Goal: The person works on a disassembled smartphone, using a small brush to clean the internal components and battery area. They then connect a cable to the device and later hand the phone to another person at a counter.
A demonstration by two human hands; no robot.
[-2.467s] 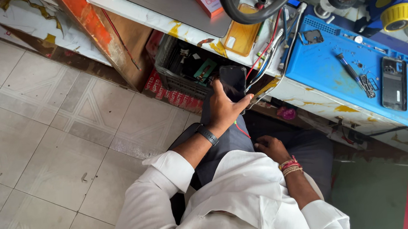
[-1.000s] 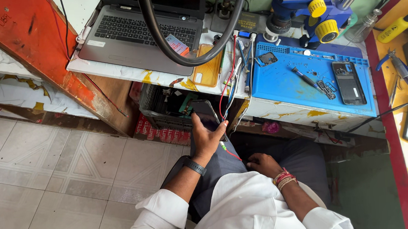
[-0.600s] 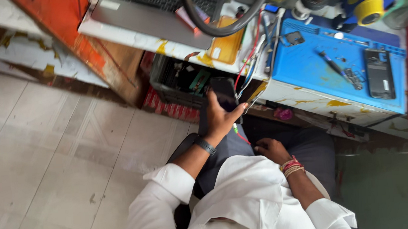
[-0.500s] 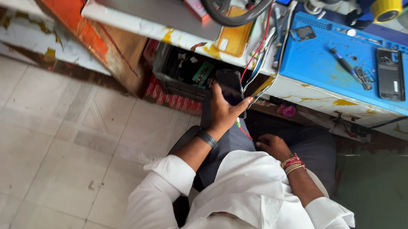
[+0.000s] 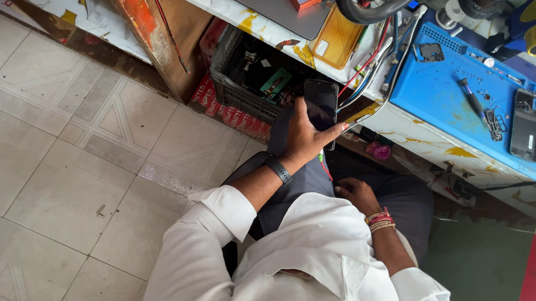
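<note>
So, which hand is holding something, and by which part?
The left hand holds a dark phone by its lower end. The right hand rests on the lap, holding nothing.

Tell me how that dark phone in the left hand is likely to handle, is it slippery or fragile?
The phone looks like a flat, glossy slab, so it is probably stiff and rather slippery. The left hand grips it by the lower part only, over a tiled floor, so a drop could well crack it. It seems light enough for one hand.
</note>
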